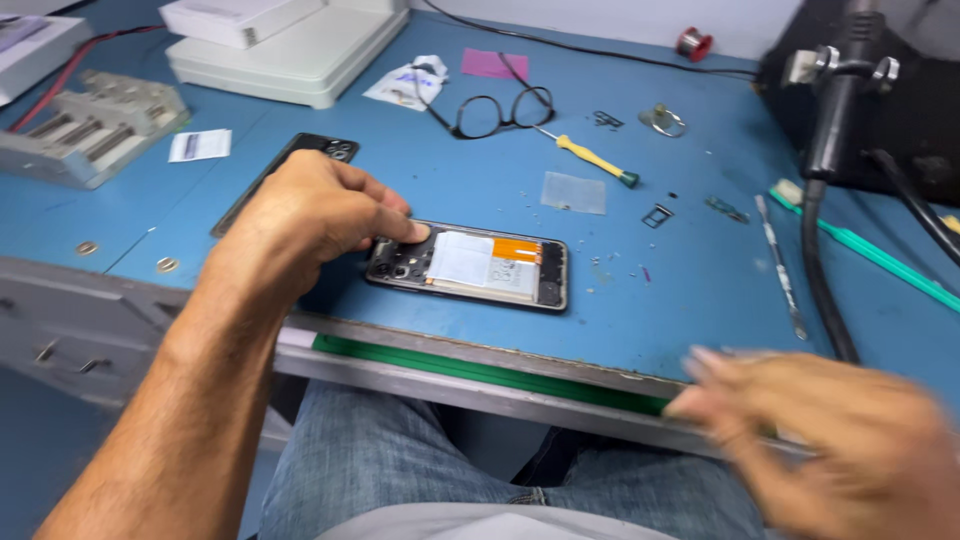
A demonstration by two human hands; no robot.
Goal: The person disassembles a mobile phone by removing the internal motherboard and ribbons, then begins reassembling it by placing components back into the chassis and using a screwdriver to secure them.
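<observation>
The opened phone [468, 267] was seen with a glossy dark frame, a matt white battery and a shiny orange strip. The bench top [420, 170] was covered in a matt blue mat, scuffed and dusty, edged with worn grey metal. The screwdriver [592, 158] was given a yellow plastic handle and a thin metal shaft. The tweezers [779, 262] looked like brushed steel. The back cover [300, 160] seemed to be glossy black plastic or glass. The trousers [400, 470] were made of rough blue denim.
</observation>
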